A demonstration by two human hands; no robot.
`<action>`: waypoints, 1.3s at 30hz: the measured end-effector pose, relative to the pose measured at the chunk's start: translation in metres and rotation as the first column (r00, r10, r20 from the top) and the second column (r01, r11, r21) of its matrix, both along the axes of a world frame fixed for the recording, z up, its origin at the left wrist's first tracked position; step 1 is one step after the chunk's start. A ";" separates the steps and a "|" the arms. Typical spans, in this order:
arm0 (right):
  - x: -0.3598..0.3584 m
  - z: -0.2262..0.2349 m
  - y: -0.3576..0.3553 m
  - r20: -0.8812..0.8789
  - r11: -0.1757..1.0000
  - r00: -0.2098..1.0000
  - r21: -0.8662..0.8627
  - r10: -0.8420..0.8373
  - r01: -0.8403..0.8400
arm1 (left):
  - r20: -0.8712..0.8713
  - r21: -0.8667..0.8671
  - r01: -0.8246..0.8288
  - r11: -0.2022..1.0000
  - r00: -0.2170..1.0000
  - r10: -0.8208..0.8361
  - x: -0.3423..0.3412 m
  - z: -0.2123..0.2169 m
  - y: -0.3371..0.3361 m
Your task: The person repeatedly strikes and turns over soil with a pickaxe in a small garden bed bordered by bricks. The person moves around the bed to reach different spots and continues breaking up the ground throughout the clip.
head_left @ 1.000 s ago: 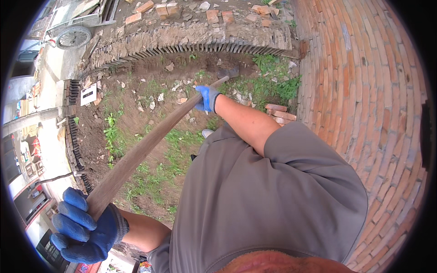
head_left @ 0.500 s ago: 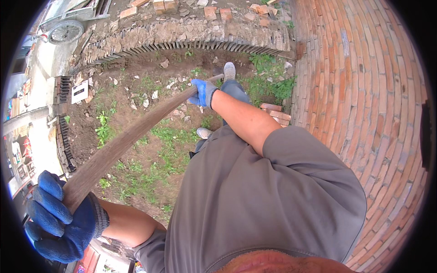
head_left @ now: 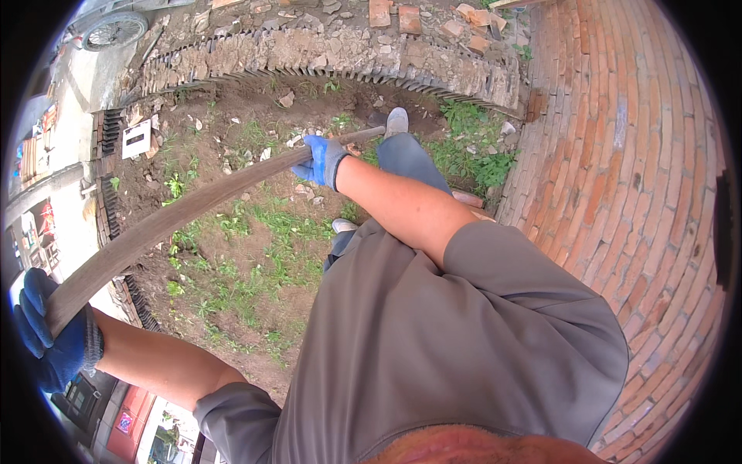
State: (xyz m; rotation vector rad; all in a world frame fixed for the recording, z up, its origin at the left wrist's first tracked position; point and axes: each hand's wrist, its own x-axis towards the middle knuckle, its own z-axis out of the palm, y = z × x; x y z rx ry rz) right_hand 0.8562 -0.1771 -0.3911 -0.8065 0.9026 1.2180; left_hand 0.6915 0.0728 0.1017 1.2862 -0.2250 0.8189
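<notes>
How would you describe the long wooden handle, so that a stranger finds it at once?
Start at the curved brick wall on the right, then look left across the weedy soil patch. The long wooden handle crosses it diagonally, gripped by the blue-gloved left hand and right hand. Nothing else here is long, smooth and brown.

Both gloved hands are gripping a long wooden handle: left hand at its end, right hand farther down, over weedy soil.

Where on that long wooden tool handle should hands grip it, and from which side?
Grip the wooden handle wide apart, as now: left hand wrapped at the butt end, right hand from above, well down the shaft towards the head. The shaft is long, so probably spread hands control it best.
</notes>
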 end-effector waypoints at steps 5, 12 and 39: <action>-0.063 -0.010 -0.010 -0.021 0.961 0.963 -0.063 0.268 -0.269 | 0.005 -0.116 -0.175 0.978 0.984 0.177 -0.137 -0.043 -0.029; -0.189 -0.020 -0.028 0.034 0.879 0.918 -0.303 0.396 -0.368 | -0.048 -0.293 -0.299 0.908 0.953 0.299 -0.323 -0.076 -0.139; -0.176 -0.020 -0.013 0.152 0.905 0.898 -0.183 0.413 -0.385 | -0.099 -0.321 -0.271 0.908 0.963 0.252 -0.292 -0.079 -0.083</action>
